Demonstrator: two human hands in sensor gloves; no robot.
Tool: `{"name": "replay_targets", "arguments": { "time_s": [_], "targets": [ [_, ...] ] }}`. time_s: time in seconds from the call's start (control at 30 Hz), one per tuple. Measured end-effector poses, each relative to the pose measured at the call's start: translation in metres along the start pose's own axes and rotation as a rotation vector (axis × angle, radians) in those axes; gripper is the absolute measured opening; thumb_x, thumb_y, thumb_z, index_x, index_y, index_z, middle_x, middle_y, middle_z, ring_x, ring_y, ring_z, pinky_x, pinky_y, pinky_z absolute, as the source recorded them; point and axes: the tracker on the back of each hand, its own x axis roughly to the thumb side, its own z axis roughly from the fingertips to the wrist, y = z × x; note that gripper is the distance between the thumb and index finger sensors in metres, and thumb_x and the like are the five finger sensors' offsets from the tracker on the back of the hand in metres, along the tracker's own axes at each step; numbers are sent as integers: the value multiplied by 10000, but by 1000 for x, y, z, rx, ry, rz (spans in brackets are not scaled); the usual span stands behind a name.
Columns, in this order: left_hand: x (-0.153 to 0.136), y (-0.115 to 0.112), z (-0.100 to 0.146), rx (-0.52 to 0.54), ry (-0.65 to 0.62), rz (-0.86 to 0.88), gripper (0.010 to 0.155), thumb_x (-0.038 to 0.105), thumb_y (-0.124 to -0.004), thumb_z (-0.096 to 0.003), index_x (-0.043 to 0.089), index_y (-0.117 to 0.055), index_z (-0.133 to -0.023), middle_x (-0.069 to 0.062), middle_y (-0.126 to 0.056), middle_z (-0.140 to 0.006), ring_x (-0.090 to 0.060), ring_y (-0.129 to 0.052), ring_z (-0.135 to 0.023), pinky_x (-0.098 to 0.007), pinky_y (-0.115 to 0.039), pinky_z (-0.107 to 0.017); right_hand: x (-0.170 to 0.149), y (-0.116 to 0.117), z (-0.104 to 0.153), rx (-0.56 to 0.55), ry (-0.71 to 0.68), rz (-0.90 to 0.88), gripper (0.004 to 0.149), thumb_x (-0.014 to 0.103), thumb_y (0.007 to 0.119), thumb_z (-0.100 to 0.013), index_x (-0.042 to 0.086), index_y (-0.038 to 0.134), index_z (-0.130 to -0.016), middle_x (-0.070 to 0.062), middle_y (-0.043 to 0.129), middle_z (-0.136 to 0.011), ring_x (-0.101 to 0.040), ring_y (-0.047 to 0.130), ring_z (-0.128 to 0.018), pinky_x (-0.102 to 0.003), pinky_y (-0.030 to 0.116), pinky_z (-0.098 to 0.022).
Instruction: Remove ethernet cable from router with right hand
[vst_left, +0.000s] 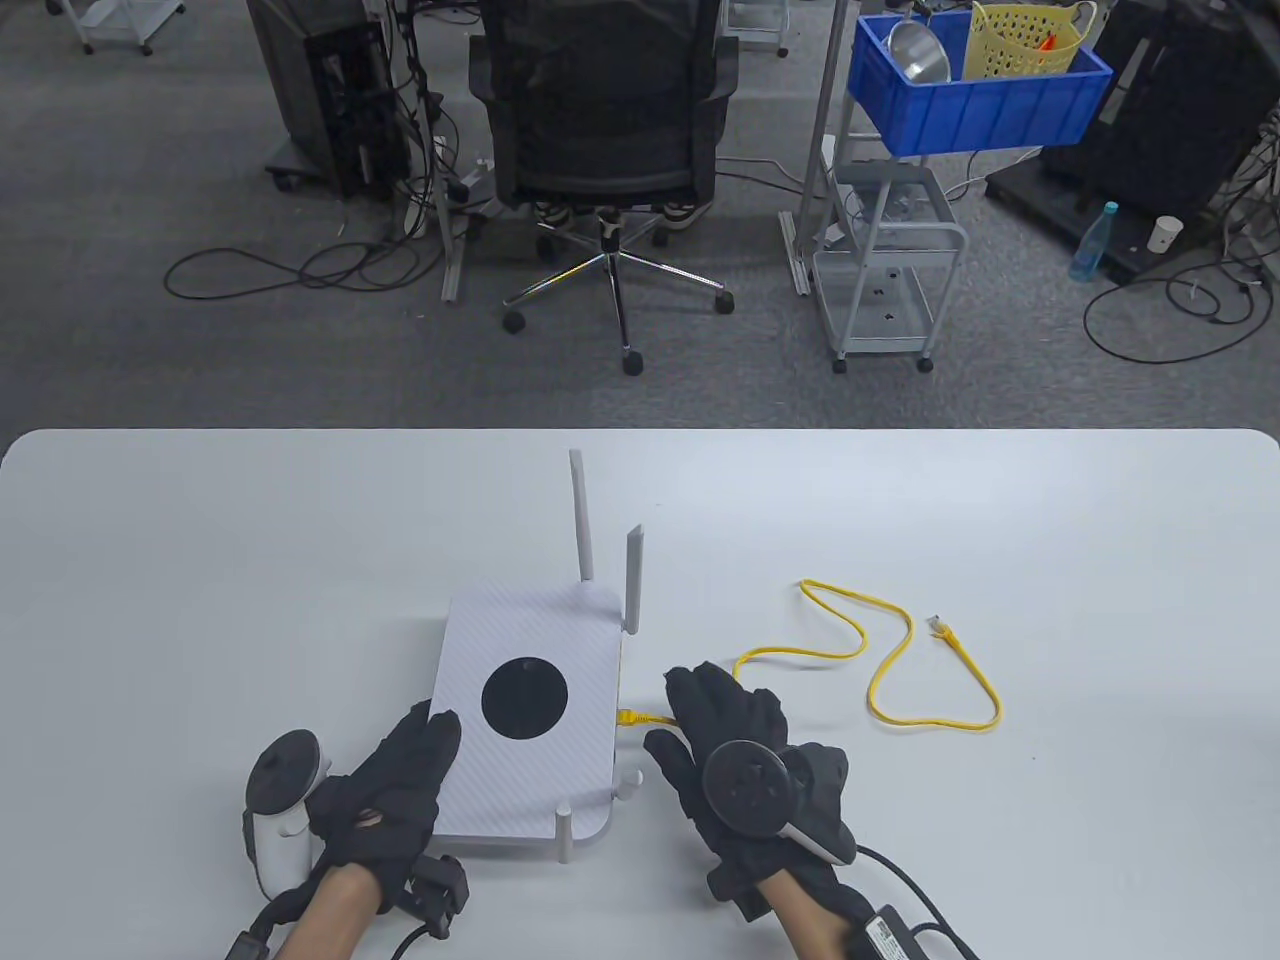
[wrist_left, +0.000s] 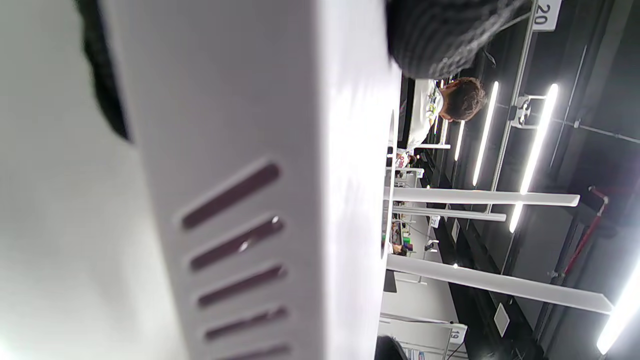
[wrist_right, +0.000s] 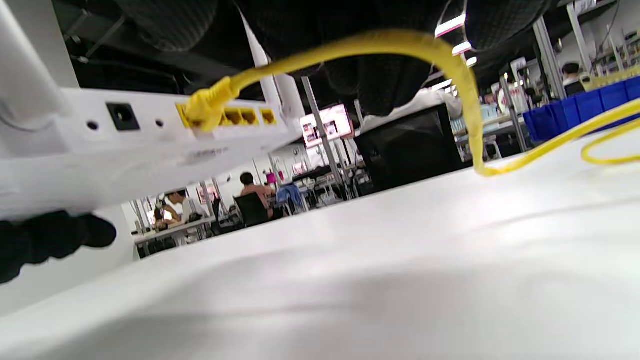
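The white router (vst_left: 525, 715) with a black disc on top lies on the table, antennas up. My left hand (vst_left: 425, 740) grips its near left edge and tilts it; its fingers show under the router (wrist_right: 50, 240) and its vented side fills the left wrist view (wrist_left: 240, 200). The yellow ethernet cable (vst_left: 880, 690) is plugged into the router's right side (vst_left: 632, 716); the plug (wrist_right: 205, 107) sits in the first yellow port. My right hand (vst_left: 668, 712) hovers spread just right of the plug, with the cable (wrist_right: 380, 42) running under its fingers. I cannot tell whether they touch it.
The cable loops across the table to the right and ends in a free plug (vst_left: 940, 628). Three more yellow ports (wrist_right: 247, 116) and a power socket (wrist_right: 122, 116) sit beside the plug. The table's far edge (vst_left: 640, 432) lies beyond.
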Motion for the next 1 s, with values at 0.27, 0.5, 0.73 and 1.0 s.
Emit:
{"name": "replay_targets", "arguments": {
  "time_s": [0.27, 0.5, 0.73, 1.0],
  "targets": [
    [2, -11, 1, -50, -36, -61, 742, 447, -730, -583, 1, -398, -1074, -207, -904, -825, -288, -1141, -472, -367, -963, -310, 2, 12, -3, 115, 58, -76, 675, 545, 570, -561, 78, 631, -1046, -179, 824, -937, -324, 926, -726, -687, 635, -653],
    [4, -15, 1, -72, -58, -80, 741, 447, -733, -581, 5, -401, -1075, -206, -903, -826, -291, -1140, -472, -370, -961, -311, -5, 15, -6, 162, 146, -250, 632, 547, 583, -558, 98, 655, -996, -119, 902, -826, -256, 965, -599, -634, 698, -629],
    [2, -13, -4, -104, -73, -91, 735, 447, -735, -578, 9, -416, -1075, -205, -914, -818, -294, -1141, -461, -373, -958, -304, -20, 21, -10, 282, 191, -467, 512, 509, 663, -535, 114, 785, -837, 6, 926, -561, -118, 927, -366, -561, 753, -597],
    [1, 1, -12, -179, -95, -25, 721, 448, -747, -571, 18, -460, -1074, -200, -942, -803, -294, -1150, -436, -378, -959, -285, -24, 22, -12, 311, 44, -718, 422, 500, 712, -548, 155, 816, -768, 25, 891, -449, -60, 880, -276, -483, 803, -581]
  ]
}}
